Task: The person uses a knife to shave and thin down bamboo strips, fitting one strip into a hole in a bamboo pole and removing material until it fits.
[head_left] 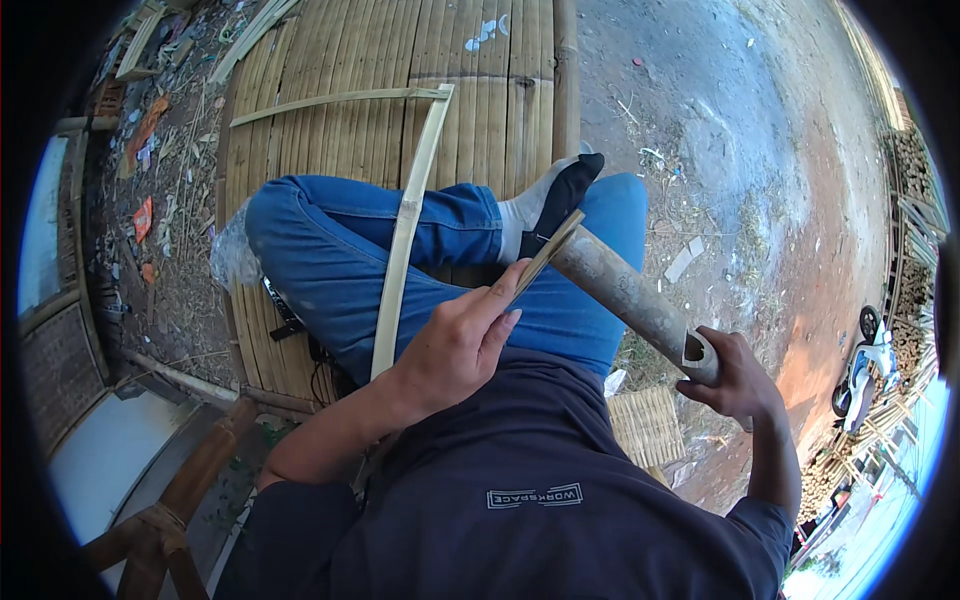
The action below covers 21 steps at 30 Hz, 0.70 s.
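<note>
Dark shirt nearest, bamboo tube and flat strip in hand

Nearest the camera: dark shirt (pixel 560 430), soft cloth, pale print across the chest. Just beyond: bamboo tube (pixel 625 288), held aslant over the right thigh, far end toward the middle of the lap, notched end out to the right.

Handling: likely light for its size, being hollow; stiff, not for bending. Probably smooth enough to slip in a loose hold. Might split along the grain, most of all by the notch. Best taken around the full round wall, away from the cut rim. Flat strip (pixel 548 254): likely light, a bit springy, maybe sharp along the edges; better taken by the broad faces.

Right hand (pixel 735 372): wrapped around the notched end of the tube. Left hand (pixel 455 335): narrow, holding the flat strip between fingers and thumb, set against or just beside the tube's far end. Cannot tell contact from slight gap there.

Materials: mottled grey-brown skin on the tube, pale inside at the notch. Long strip (pixel 405 230), pale and flat, lying across the left leg; thin strip (pixel 330 103) meeting its top end at an angle. Under both legs, blue denim jeans (pixel 350 250) crossed on a platform (pixel 340 60) of ribbed bamboo slats. Farther right: dusty, patchy ground (pixel 720 150), then a parked motorbike (pixel 865 375).
</note>
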{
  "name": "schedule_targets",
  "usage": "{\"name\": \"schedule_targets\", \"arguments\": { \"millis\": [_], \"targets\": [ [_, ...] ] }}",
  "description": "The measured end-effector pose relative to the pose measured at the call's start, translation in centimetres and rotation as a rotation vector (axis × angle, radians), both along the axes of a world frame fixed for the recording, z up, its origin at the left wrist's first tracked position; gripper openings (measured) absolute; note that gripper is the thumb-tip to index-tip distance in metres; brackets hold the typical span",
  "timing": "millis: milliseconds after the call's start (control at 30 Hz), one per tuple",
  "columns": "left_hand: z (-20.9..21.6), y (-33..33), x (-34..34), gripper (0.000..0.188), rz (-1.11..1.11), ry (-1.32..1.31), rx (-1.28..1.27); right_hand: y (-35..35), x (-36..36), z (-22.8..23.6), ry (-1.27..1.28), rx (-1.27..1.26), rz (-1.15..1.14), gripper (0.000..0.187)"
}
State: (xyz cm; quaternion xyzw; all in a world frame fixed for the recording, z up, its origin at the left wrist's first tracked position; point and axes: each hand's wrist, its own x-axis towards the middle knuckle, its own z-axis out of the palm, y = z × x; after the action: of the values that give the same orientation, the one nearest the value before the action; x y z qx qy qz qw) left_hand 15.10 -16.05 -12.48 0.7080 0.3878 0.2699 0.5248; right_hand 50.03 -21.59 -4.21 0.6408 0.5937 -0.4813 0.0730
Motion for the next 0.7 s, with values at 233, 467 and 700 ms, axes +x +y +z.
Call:
{"name": "schedule_targets", "arguments": {
  "millis": [233, 467, 700],
  "targets": [
    [-0.5, -1.1, -1.7, 0.047, -0.008, 0.104, -0.109, -4.2, -3.2, -3.9, 0.121, -0.189, -0.193, 0.043],
    [-2.1, -4.9, -5.0, 0.048, -0.022, 0.068, -0.221, -13.2, -6.8, -8.3, 0.53, -0.295, -0.469, 0.044],
    [-2.3, -6.0, -4.5, 0.048, 0.059, 0.097, -0.228, -11.7, -8.9, -7.1, 0.51, -0.28, -0.527, 0.046]
  ]
}}
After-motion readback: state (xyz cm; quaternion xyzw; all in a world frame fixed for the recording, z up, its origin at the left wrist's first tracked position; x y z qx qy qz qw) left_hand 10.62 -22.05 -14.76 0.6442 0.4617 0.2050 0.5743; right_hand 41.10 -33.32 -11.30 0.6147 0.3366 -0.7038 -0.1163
